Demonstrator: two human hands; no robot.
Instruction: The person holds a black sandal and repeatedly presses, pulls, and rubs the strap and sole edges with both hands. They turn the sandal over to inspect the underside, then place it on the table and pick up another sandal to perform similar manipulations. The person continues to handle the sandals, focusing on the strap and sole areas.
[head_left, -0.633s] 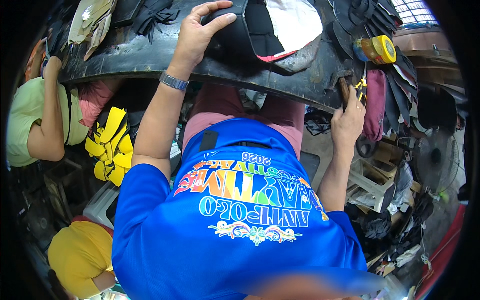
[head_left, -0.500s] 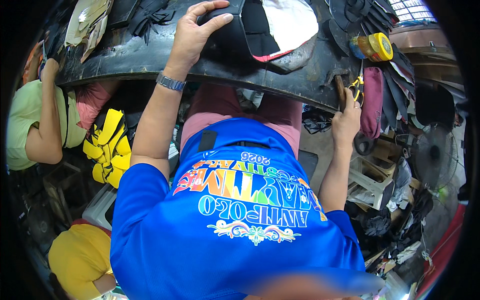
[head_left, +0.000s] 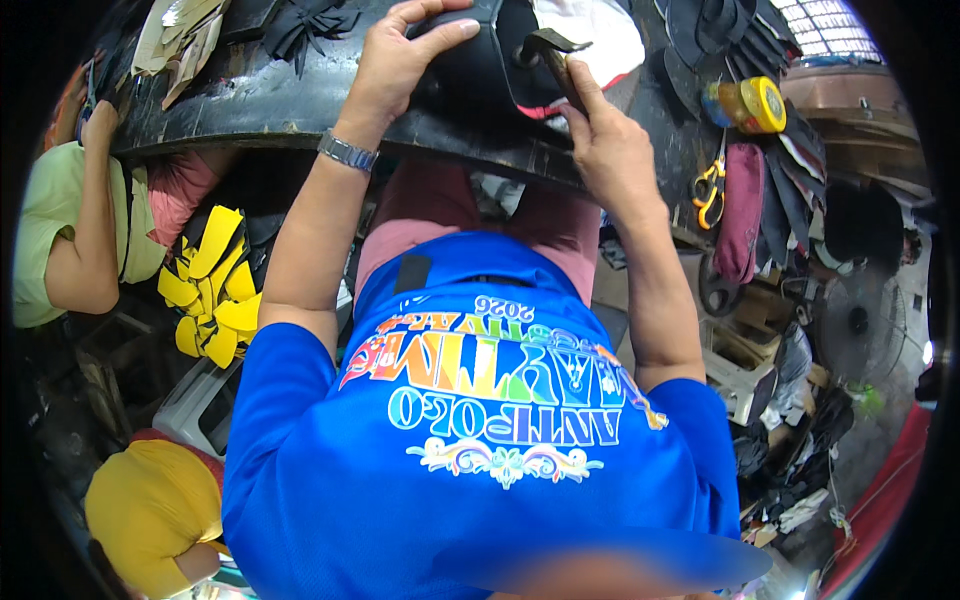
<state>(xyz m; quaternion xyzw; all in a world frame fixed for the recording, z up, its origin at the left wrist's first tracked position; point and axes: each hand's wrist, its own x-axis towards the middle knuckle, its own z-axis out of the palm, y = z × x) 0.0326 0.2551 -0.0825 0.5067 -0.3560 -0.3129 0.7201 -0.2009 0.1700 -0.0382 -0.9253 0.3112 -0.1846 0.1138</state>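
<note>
My left hand [head_left: 400, 55], with a metal watch on the wrist, grips a curved black piece [head_left: 470, 75] that lies on the black worktable [head_left: 250, 100]. Its fingers curl over the piece's far edge. My right hand [head_left: 610, 150] pinches a small dark bent strip [head_left: 550, 42] and holds it against the right side of the black piece. A white and red cloth [head_left: 595, 30] lies just behind it. Both forearms reach up over my blue printed shirt.
Yellow-handled scissors [head_left: 708, 190] hang at the table's right edge, under a yellow tape roll [head_left: 765, 103] and dark cut pieces. A person in a green shirt [head_left: 50, 230] works at the left beside yellow cut shapes [head_left: 210, 290]. Someone in yellow [head_left: 150, 500] sits at the lower left. A fan [head_left: 850, 320] stands at the right.
My right hand has moved from the table's right edge near the scissors leftward onto the black piece, and now pinches a dark strip. My left hand has stayed in place.
</note>
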